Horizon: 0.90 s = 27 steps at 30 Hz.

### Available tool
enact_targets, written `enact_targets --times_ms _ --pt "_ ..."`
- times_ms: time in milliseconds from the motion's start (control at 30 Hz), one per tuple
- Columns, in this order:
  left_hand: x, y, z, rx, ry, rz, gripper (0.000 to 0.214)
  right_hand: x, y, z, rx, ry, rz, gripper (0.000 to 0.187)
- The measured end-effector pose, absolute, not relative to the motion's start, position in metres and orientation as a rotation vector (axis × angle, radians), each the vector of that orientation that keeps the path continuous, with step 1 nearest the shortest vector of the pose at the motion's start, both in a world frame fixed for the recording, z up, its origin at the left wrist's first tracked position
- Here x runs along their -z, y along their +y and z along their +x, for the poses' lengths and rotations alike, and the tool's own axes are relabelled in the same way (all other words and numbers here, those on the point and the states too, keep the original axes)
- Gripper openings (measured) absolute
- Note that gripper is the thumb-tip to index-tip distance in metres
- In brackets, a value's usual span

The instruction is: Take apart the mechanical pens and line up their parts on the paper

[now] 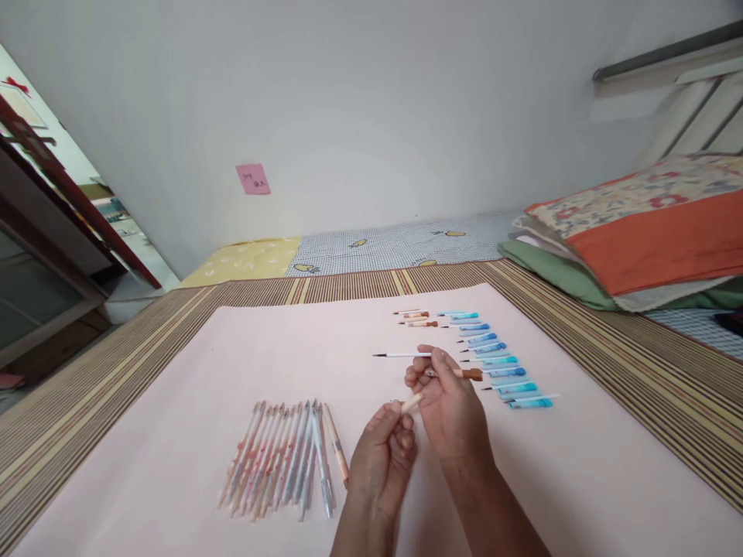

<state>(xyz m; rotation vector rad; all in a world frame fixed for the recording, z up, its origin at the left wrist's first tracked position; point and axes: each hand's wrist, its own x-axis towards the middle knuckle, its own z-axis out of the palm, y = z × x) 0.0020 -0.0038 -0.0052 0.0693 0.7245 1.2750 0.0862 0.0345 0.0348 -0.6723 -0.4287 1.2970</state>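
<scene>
My right hand [450, 398] is closed around a thin white pen refill [400, 355], whose dark tip points left, and a brown-ended pen piece [469, 374]. My left hand [383, 452] pinches a pale barrel piece [412, 401] just below it. Both hands hover over a pale pink sheet [174, 433]. A bunch of several whole pens [284, 456] lies left of my left hand. A row of blue caps and refills [499, 363] lies right of my right hand, with a few brown pen pieces [419, 318] beyond it.
The pink sheet lies on a striped brown mat [638, 363]. Folded bedding with an orange cover [650, 232] is piled at the right. A white wall with a pink note [253, 179] stands behind. A dark wooden frame [46, 201] is at the left.
</scene>
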Motion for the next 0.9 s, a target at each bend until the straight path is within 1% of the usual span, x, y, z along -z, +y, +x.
enact_targets --times_ms 100,233,467,733,900 --pt "0.005 -0.004 0.002 -1.290 0.744 0.135 0.027 -0.035 0.033 0.087 -1.277 -0.503 -0.703 0.027" --pt "0.006 -0.004 0.002 -1.309 0.749 0.287 0.037 -0.034 0.034 0.087 -1.263 -0.518 -0.700 0.026" --pt "0.007 -0.009 0.012 -1.252 0.806 0.280 0.041 -0.027 0.041 0.090 -1.231 -0.394 -0.710 0.024" --pt "0.009 -0.008 0.011 -1.242 0.830 0.271 0.041 -0.015 0.050 0.099 -1.483 -0.156 -0.634 0.019" --pt "0.010 -0.008 0.012 -1.234 0.809 0.234 0.042 -0.015 0.052 0.100 -1.496 -0.071 -0.608 0.014"
